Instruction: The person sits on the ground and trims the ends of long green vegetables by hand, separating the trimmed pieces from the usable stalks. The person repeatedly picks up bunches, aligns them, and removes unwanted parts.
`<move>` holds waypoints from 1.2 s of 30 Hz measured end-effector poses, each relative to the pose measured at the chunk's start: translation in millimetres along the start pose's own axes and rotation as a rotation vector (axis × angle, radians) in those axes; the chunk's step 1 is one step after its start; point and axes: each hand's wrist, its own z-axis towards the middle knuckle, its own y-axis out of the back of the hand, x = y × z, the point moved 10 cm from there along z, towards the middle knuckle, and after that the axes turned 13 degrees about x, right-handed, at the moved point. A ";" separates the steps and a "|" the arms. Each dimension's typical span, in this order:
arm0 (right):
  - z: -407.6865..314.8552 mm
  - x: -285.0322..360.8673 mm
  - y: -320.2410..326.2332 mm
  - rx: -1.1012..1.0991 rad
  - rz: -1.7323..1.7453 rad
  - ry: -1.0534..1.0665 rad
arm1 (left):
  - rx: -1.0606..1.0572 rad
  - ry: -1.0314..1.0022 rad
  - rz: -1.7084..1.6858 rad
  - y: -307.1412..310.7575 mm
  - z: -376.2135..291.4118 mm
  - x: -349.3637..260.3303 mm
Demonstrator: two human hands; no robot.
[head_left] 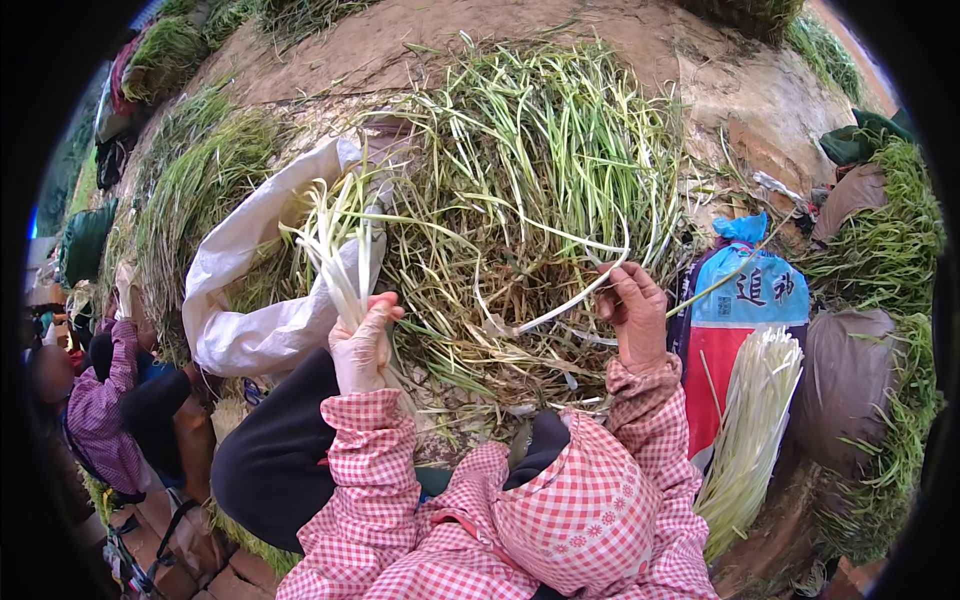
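My left hand is closed around the lower part of a small bunch of pale, leafy stalks, which look like chives. Their tops fan out over the mouth of a white woven sack. To the right, the fingertips of my right hand pinch a long white stalk that curves down to the left. Beyond both hands spreads a large heap of green and white stalks, with brown, withered leaves at its near side.
On my right, a neat bundle of pale stalks lies against a printed blue and red bag. Grey-brown wrapped bundles lie farther right. More greens are heaped at left, where another person sits.
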 end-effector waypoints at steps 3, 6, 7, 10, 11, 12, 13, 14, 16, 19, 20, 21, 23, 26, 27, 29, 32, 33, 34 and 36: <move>0.0 2.5 -45.1 0.177 -0.119 0.021 | 0.205 0.006 -0.083 -70.7 -10.4 3.9; -0.7 -13.2 -90.1 0.428 -0.185 -0.069 | 0.314 0.100 -0.134 -117.1 -18.6 25.4; -2.7 -16.5 -105.6 0.557 -0.151 -0.087 | 0.398 0.205 -0.111 -126.9 -20.7 36.8; 3.1 -7.5 -107.6 0.481 -0.225 0.075 | 0.383 0.216 -0.225 -118.9 -15.5 44.7; 6.7 -14.4 -106.2 0.447 -0.252 0.045 | 0.382 0.172 -0.289 -114.8 -12.5 42.4; 0.3 -27.2 -118.3 0.577 -0.325 -0.014 | 0.416 0.136 -0.320 -113.3 -8.4 40.0; -7.1 -33.8 -135.0 0.714 -0.368 0.043 | 0.365 0.080 -0.306 -103.1 -3.2 36.3; -14.3 -49.7 -136.6 0.784 -0.287 -0.058 | 0.315 0.055 -0.364 -92.9 1.3 34.8; -30.3 -90.3 -126.6 0.847 -0.301 -0.318 | 0.245 0.005 -0.456 -72.1 11.2 26.6; -41.3 -100.5 -76.2 0.645 -0.351 -0.255 | 0.067 -0.078 -0.564 -24.3 25.2 5.7; -45.1 -106.3 -53.4 0.567 -0.522 -0.291 | 0.072 -0.124 -0.596 -13.5 29.5 -6.0; -47.3 -104.7 -32.6 0.490 -0.716 -0.288 | -0.015 -0.117 -0.628 1.1 31.0 -7.1; -64.0 -118.5 -15.4 0.658 -1.259 -0.458 | 0.060 -0.141 -0.587 -1.3 33.3 -12.4; -55.8 -64.7 -46.8 0.546 -1.306 0.045 | 0.073 -0.098 -0.557 -15.4 26.9 7.0; -54.3 -41.8 -63.9 0.460 -1.301 0.252 | 0.105 -0.095 -0.559 -25.0 23.3 15.0; -48.2 -32.8 -102.9 0.526 -1.171 0.352 | 0.137 -0.053 -0.536 -36.9 18.1 30.7; -39.0 -58.9 -146.0 0.734 -0.782 0.137 | 0.078 0.038 -0.470 -39.6 12.0 50.4; -40.8 -61.8 -155.2 0.762 -0.860 0.167 | 0.085 -0.014 -0.438 -40.0 12.7 43.1; -43.3 -67.1 -157.9 0.840 -0.837 0.138 | 0.029 0.100 -0.467 -37.2 9.6 51.0; -45.3 -77.4 -152.4 0.942 -0.819 0.084 | 0.085 0.155 -0.666 -49.0 8.1 40.9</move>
